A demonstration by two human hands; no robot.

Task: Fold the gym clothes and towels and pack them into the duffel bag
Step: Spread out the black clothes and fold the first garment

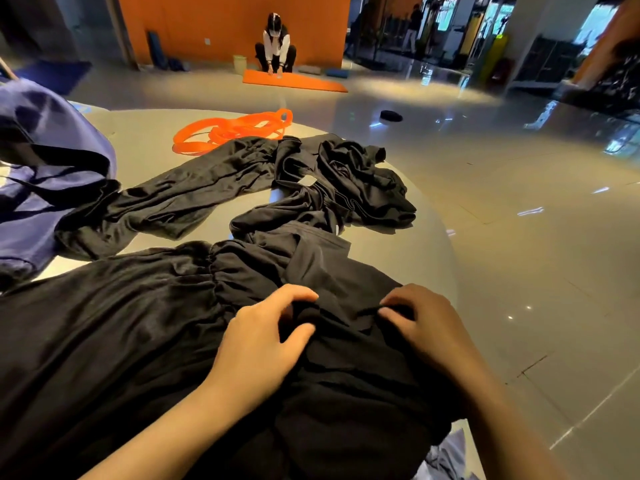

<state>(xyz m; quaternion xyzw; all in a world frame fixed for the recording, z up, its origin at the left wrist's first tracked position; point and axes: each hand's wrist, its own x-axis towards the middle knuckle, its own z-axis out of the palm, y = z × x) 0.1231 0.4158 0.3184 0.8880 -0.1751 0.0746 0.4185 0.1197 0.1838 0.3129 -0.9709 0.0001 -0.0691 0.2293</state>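
Up on the pale round glossy table (145, 140) there's a tangle of bright orange resistance bands (232, 131), lying loose near the far edge. Beyond it, on the shiny grey tiled floor (519, 237), a person in dark trousers and a white top (276, 46) crouches over a flat orange exercise mat (294, 81) (both hands down on it), backed by an orange wall (225, 26). A small dark round object (391, 116) sits alone on the floor, too blurred to identify.
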